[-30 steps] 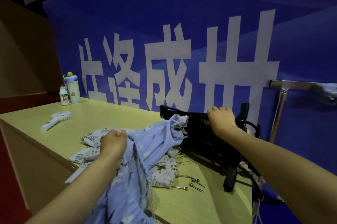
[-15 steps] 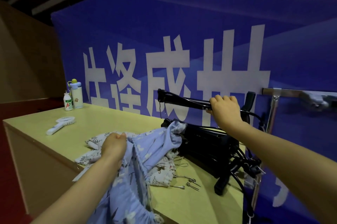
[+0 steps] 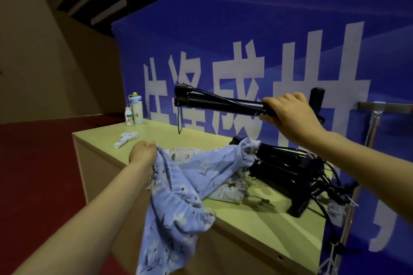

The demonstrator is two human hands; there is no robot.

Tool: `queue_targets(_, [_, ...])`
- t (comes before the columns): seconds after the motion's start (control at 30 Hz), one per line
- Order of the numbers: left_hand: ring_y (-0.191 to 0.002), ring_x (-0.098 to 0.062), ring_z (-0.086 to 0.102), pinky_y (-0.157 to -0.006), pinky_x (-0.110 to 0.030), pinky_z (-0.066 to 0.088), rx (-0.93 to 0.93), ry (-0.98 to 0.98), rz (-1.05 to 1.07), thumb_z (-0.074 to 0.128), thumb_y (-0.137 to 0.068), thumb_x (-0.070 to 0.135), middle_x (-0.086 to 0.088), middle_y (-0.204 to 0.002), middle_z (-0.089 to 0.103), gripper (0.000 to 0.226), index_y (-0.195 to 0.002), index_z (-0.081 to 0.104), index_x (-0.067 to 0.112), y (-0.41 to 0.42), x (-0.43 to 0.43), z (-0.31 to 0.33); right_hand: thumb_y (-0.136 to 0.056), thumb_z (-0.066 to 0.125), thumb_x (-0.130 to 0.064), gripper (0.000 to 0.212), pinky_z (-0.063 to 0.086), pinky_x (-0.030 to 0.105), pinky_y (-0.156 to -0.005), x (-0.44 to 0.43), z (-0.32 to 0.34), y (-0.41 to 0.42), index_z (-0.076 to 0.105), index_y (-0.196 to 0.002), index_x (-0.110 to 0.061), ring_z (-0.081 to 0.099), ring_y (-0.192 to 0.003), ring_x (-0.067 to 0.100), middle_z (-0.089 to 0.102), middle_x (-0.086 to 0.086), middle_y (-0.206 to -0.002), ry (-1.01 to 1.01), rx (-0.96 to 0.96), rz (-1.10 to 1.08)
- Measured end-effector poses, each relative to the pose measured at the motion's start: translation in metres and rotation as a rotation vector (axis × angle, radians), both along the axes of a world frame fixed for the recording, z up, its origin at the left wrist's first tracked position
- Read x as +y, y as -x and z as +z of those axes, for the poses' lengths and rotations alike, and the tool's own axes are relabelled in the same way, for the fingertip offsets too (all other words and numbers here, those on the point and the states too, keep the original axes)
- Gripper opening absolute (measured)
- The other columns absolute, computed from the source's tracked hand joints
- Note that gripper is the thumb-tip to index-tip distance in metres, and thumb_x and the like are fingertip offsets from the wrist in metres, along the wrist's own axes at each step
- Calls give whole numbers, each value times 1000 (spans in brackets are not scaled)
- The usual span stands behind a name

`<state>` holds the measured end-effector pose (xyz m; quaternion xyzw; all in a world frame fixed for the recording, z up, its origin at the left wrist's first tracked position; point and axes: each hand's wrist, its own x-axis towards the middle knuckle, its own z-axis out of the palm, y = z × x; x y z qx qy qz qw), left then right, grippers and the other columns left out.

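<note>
My right hand point(image 3: 290, 113) grips one end of a folded black tripod point(image 3: 214, 101) and holds it level in the air above the table, its feet pointing left and a thin strap dangling from them. My left hand point(image 3: 143, 151) grips a bunched edge of a light blue flowered cloth bag point(image 3: 178, 198) that drapes over the table's front edge. The bag's far end lies against a pile of black folded stands and cables point(image 3: 288, 167) on the pale green table point(image 3: 252, 225).
A white flowered cloth point(image 3: 225, 192) lies under the blue one, with small metal pegs point(image 3: 263, 202) beside it. A white hand fan point(image 3: 125, 138), a small drink bottle point(image 3: 128, 117) and a tall cup point(image 3: 137, 108) stand far left. A blue banner point(image 3: 268, 39) backs the table; a metal rail point(image 3: 380, 107) stands right.
My right hand has lifted the black tripod off the pile and raised it higher. My left hand keeps its hold on the blue cloth bag. The view has tilted up and right.
</note>
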<state>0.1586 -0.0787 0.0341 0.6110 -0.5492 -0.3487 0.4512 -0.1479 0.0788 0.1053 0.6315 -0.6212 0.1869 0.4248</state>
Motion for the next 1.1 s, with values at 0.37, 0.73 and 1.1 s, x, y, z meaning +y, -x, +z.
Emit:
queue_targets(0.37, [-74, -23, 62, -83, -40, 49, 415, -43, -109, 52, -94, 12, -22, -100, 70, 32, -121, 55, -5, -43, 1, 7, -81, 67, -41, 40, 46, 38, -88, 2, -23, -57, 62, -114, -19, 64, -87, 23, 70, 0, -95, -156, 340, 173])
queue_targets(0.73, [-89, -34, 59, -67, -29, 34, -625, 421, -129, 52, -93, 23, -14, -82, 60, 37, -59, 38, 19, -12, 34, 3, -70, 77, -40, 31, 48, 36, -85, -15, -41, -109, 69, -93, -21, 61, -72, 21, 67, -2, -71, -208, 416, 97])
queue_targets(1.1, [-78, -31, 51, -65, -33, 31, -473, 471, -163, 38, -100, 21, -10, -72, 48, 26, -78, 40, 8, -9, 33, -9, -67, 75, -15, 8, 46, 40, -97, -4, -25, -147, 72, -72, -21, 60, -65, 20, 62, -5, -57, 44, 490, 183])
